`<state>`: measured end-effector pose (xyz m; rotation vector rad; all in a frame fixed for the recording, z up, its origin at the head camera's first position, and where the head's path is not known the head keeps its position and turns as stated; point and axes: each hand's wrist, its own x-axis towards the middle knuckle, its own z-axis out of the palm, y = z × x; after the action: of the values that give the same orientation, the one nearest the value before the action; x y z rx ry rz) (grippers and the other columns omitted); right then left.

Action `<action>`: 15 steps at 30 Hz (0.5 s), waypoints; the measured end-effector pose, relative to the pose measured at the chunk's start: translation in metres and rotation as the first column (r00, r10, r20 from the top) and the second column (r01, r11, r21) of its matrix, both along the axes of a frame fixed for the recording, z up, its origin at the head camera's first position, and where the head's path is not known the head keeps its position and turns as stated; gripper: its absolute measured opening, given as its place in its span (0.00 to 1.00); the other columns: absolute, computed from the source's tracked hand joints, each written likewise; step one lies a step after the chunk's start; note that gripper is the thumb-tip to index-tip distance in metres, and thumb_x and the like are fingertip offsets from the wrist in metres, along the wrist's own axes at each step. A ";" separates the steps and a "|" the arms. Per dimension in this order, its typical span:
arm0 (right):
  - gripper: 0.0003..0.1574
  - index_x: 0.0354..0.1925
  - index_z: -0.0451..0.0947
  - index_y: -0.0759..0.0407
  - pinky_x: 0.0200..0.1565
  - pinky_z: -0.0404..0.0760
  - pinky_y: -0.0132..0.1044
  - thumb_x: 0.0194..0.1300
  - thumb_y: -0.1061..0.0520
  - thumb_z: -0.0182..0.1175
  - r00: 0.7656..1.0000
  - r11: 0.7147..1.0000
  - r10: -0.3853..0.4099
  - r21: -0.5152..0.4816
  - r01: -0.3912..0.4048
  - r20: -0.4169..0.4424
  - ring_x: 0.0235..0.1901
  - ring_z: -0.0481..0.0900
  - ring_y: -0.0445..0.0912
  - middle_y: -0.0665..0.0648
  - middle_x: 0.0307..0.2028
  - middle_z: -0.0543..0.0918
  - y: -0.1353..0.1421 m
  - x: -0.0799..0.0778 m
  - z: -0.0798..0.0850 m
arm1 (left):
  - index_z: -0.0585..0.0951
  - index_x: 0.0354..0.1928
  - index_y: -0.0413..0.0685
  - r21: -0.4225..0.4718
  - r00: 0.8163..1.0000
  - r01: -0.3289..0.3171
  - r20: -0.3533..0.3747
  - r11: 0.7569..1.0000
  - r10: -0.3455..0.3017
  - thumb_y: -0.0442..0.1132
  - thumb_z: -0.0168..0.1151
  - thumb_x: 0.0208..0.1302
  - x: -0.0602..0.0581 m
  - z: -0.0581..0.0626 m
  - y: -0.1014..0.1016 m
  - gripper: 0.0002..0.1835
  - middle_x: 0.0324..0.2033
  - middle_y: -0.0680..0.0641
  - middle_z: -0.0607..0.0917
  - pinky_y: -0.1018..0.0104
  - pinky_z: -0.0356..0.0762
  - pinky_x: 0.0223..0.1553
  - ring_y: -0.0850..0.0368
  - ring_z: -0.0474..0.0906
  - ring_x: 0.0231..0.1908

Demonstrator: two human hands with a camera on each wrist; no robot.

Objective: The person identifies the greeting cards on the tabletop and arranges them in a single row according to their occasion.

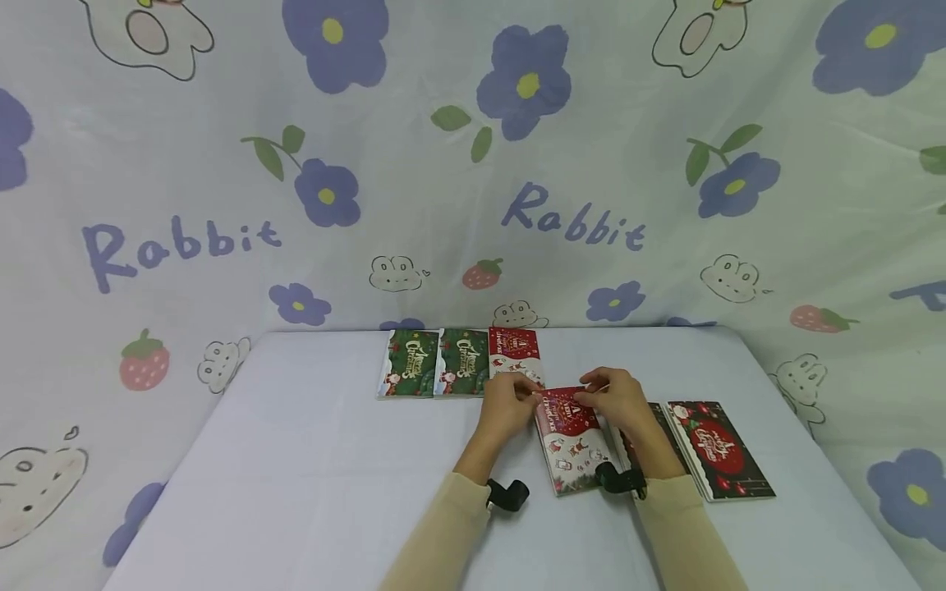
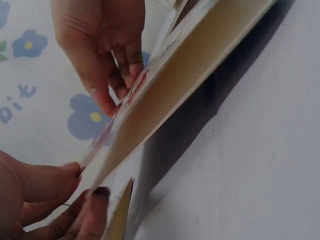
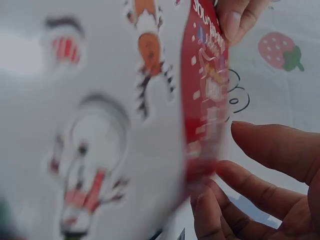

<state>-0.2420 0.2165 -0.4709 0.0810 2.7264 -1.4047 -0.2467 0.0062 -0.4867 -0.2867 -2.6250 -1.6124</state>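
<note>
Both hands are at the far edge of a red and white Christmas card (image 1: 569, 443), which is tilted up off the table, its tan underside showing in the left wrist view. My left hand (image 1: 510, 402) pinches the card's far left corner between thumb and fingers. The right hand (image 1: 621, 402) holds the far right part of that edge, with fingers on both faces; one of its digits stands apart from the card in the right wrist view. The printed front (image 3: 125, 115) looks blurred there.
Two green Christmas cards (image 1: 411, 364) and another red one (image 1: 515, 349) lie in a row at the table's back. On the right lies a dark Christmas card (image 1: 727, 451); beside it another dark card (image 1: 668, 431) is partly hidden by my right arm. A patterned curtain (image 1: 458, 213) hangs behind.
</note>
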 end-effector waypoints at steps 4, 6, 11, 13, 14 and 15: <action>0.19 0.54 0.83 0.67 0.37 0.79 0.41 0.67 0.60 0.71 1.000 1.000 -0.002 -0.018 0.002 0.018 0.42 0.80 0.54 0.63 0.44 0.83 -0.001 0.001 -0.001 | 0.89 0.34 0.37 0.029 1.000 -0.019 -0.014 0.999 0.019 0.27 0.73 0.64 -0.001 -0.002 -0.003 0.01 0.28 0.48 0.85 0.69 0.79 0.28 0.62 0.79 0.26; 0.18 0.53 0.84 0.67 0.36 0.79 0.40 0.67 0.61 0.71 1.000 0.999 -0.003 -0.032 0.004 0.017 0.41 0.80 0.54 0.62 0.43 0.83 -0.001 0.001 -0.002 | 0.89 0.34 0.38 0.040 0.999 -0.032 -0.010 0.999 0.032 0.26 0.73 0.63 -0.002 -0.003 -0.003 0.02 0.28 0.49 0.85 0.70 0.79 0.28 0.62 0.79 0.26; 0.15 0.53 0.85 0.66 0.38 0.78 0.40 0.68 0.64 0.69 1.000 0.997 0.015 -0.079 -0.016 -0.011 0.40 0.81 0.52 0.62 0.42 0.85 0.000 -0.001 -0.003 | 0.89 0.39 0.37 0.075 0.999 -0.036 0.000 0.997 0.036 0.25 0.73 0.63 -0.004 -0.005 -0.004 0.04 0.29 0.49 0.84 0.70 0.80 0.31 0.62 0.79 0.29; 0.15 0.53 0.85 0.65 0.39 0.78 0.40 0.69 0.64 0.69 0.999 0.994 0.022 -0.105 -0.024 -0.023 0.41 0.81 0.51 0.61 0.43 0.85 0.000 -0.003 -0.003 | 0.88 0.42 0.35 0.097 1.000 -0.028 -0.006 0.995 0.029 0.24 0.73 0.62 -0.005 -0.004 -0.005 0.07 0.30 0.47 0.84 0.69 0.80 0.33 0.60 0.79 0.30; 0.15 0.53 0.85 0.65 0.39 0.78 0.40 0.69 0.64 0.69 0.999 0.992 0.025 -0.123 -0.029 -0.030 0.41 0.81 0.51 0.62 0.43 0.85 0.000 -0.004 -0.002 | 0.88 0.42 0.34 0.112 1.000 -0.027 -0.003 0.993 0.028 0.24 0.73 0.62 -0.005 -0.003 -0.005 0.07 0.31 0.47 0.84 0.69 0.80 0.33 0.59 0.79 0.31; 0.15 0.54 0.85 0.64 0.40 0.78 0.40 0.69 0.64 0.68 0.999 0.989 0.027 -0.143 -0.032 -0.036 0.41 0.80 0.51 0.62 0.44 0.85 0.001 -0.005 -0.002 | 0.88 0.43 0.35 0.122 1.000 -0.027 -0.004 0.992 0.027 0.24 0.73 0.63 -0.005 -0.003 -0.005 0.08 0.31 0.47 0.84 0.69 0.79 0.32 0.58 0.79 0.31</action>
<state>-0.2469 0.2174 -0.4726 0.0087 2.6308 -1.6033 -0.2513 0.0009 -0.4892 -0.2483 -2.5015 -1.7521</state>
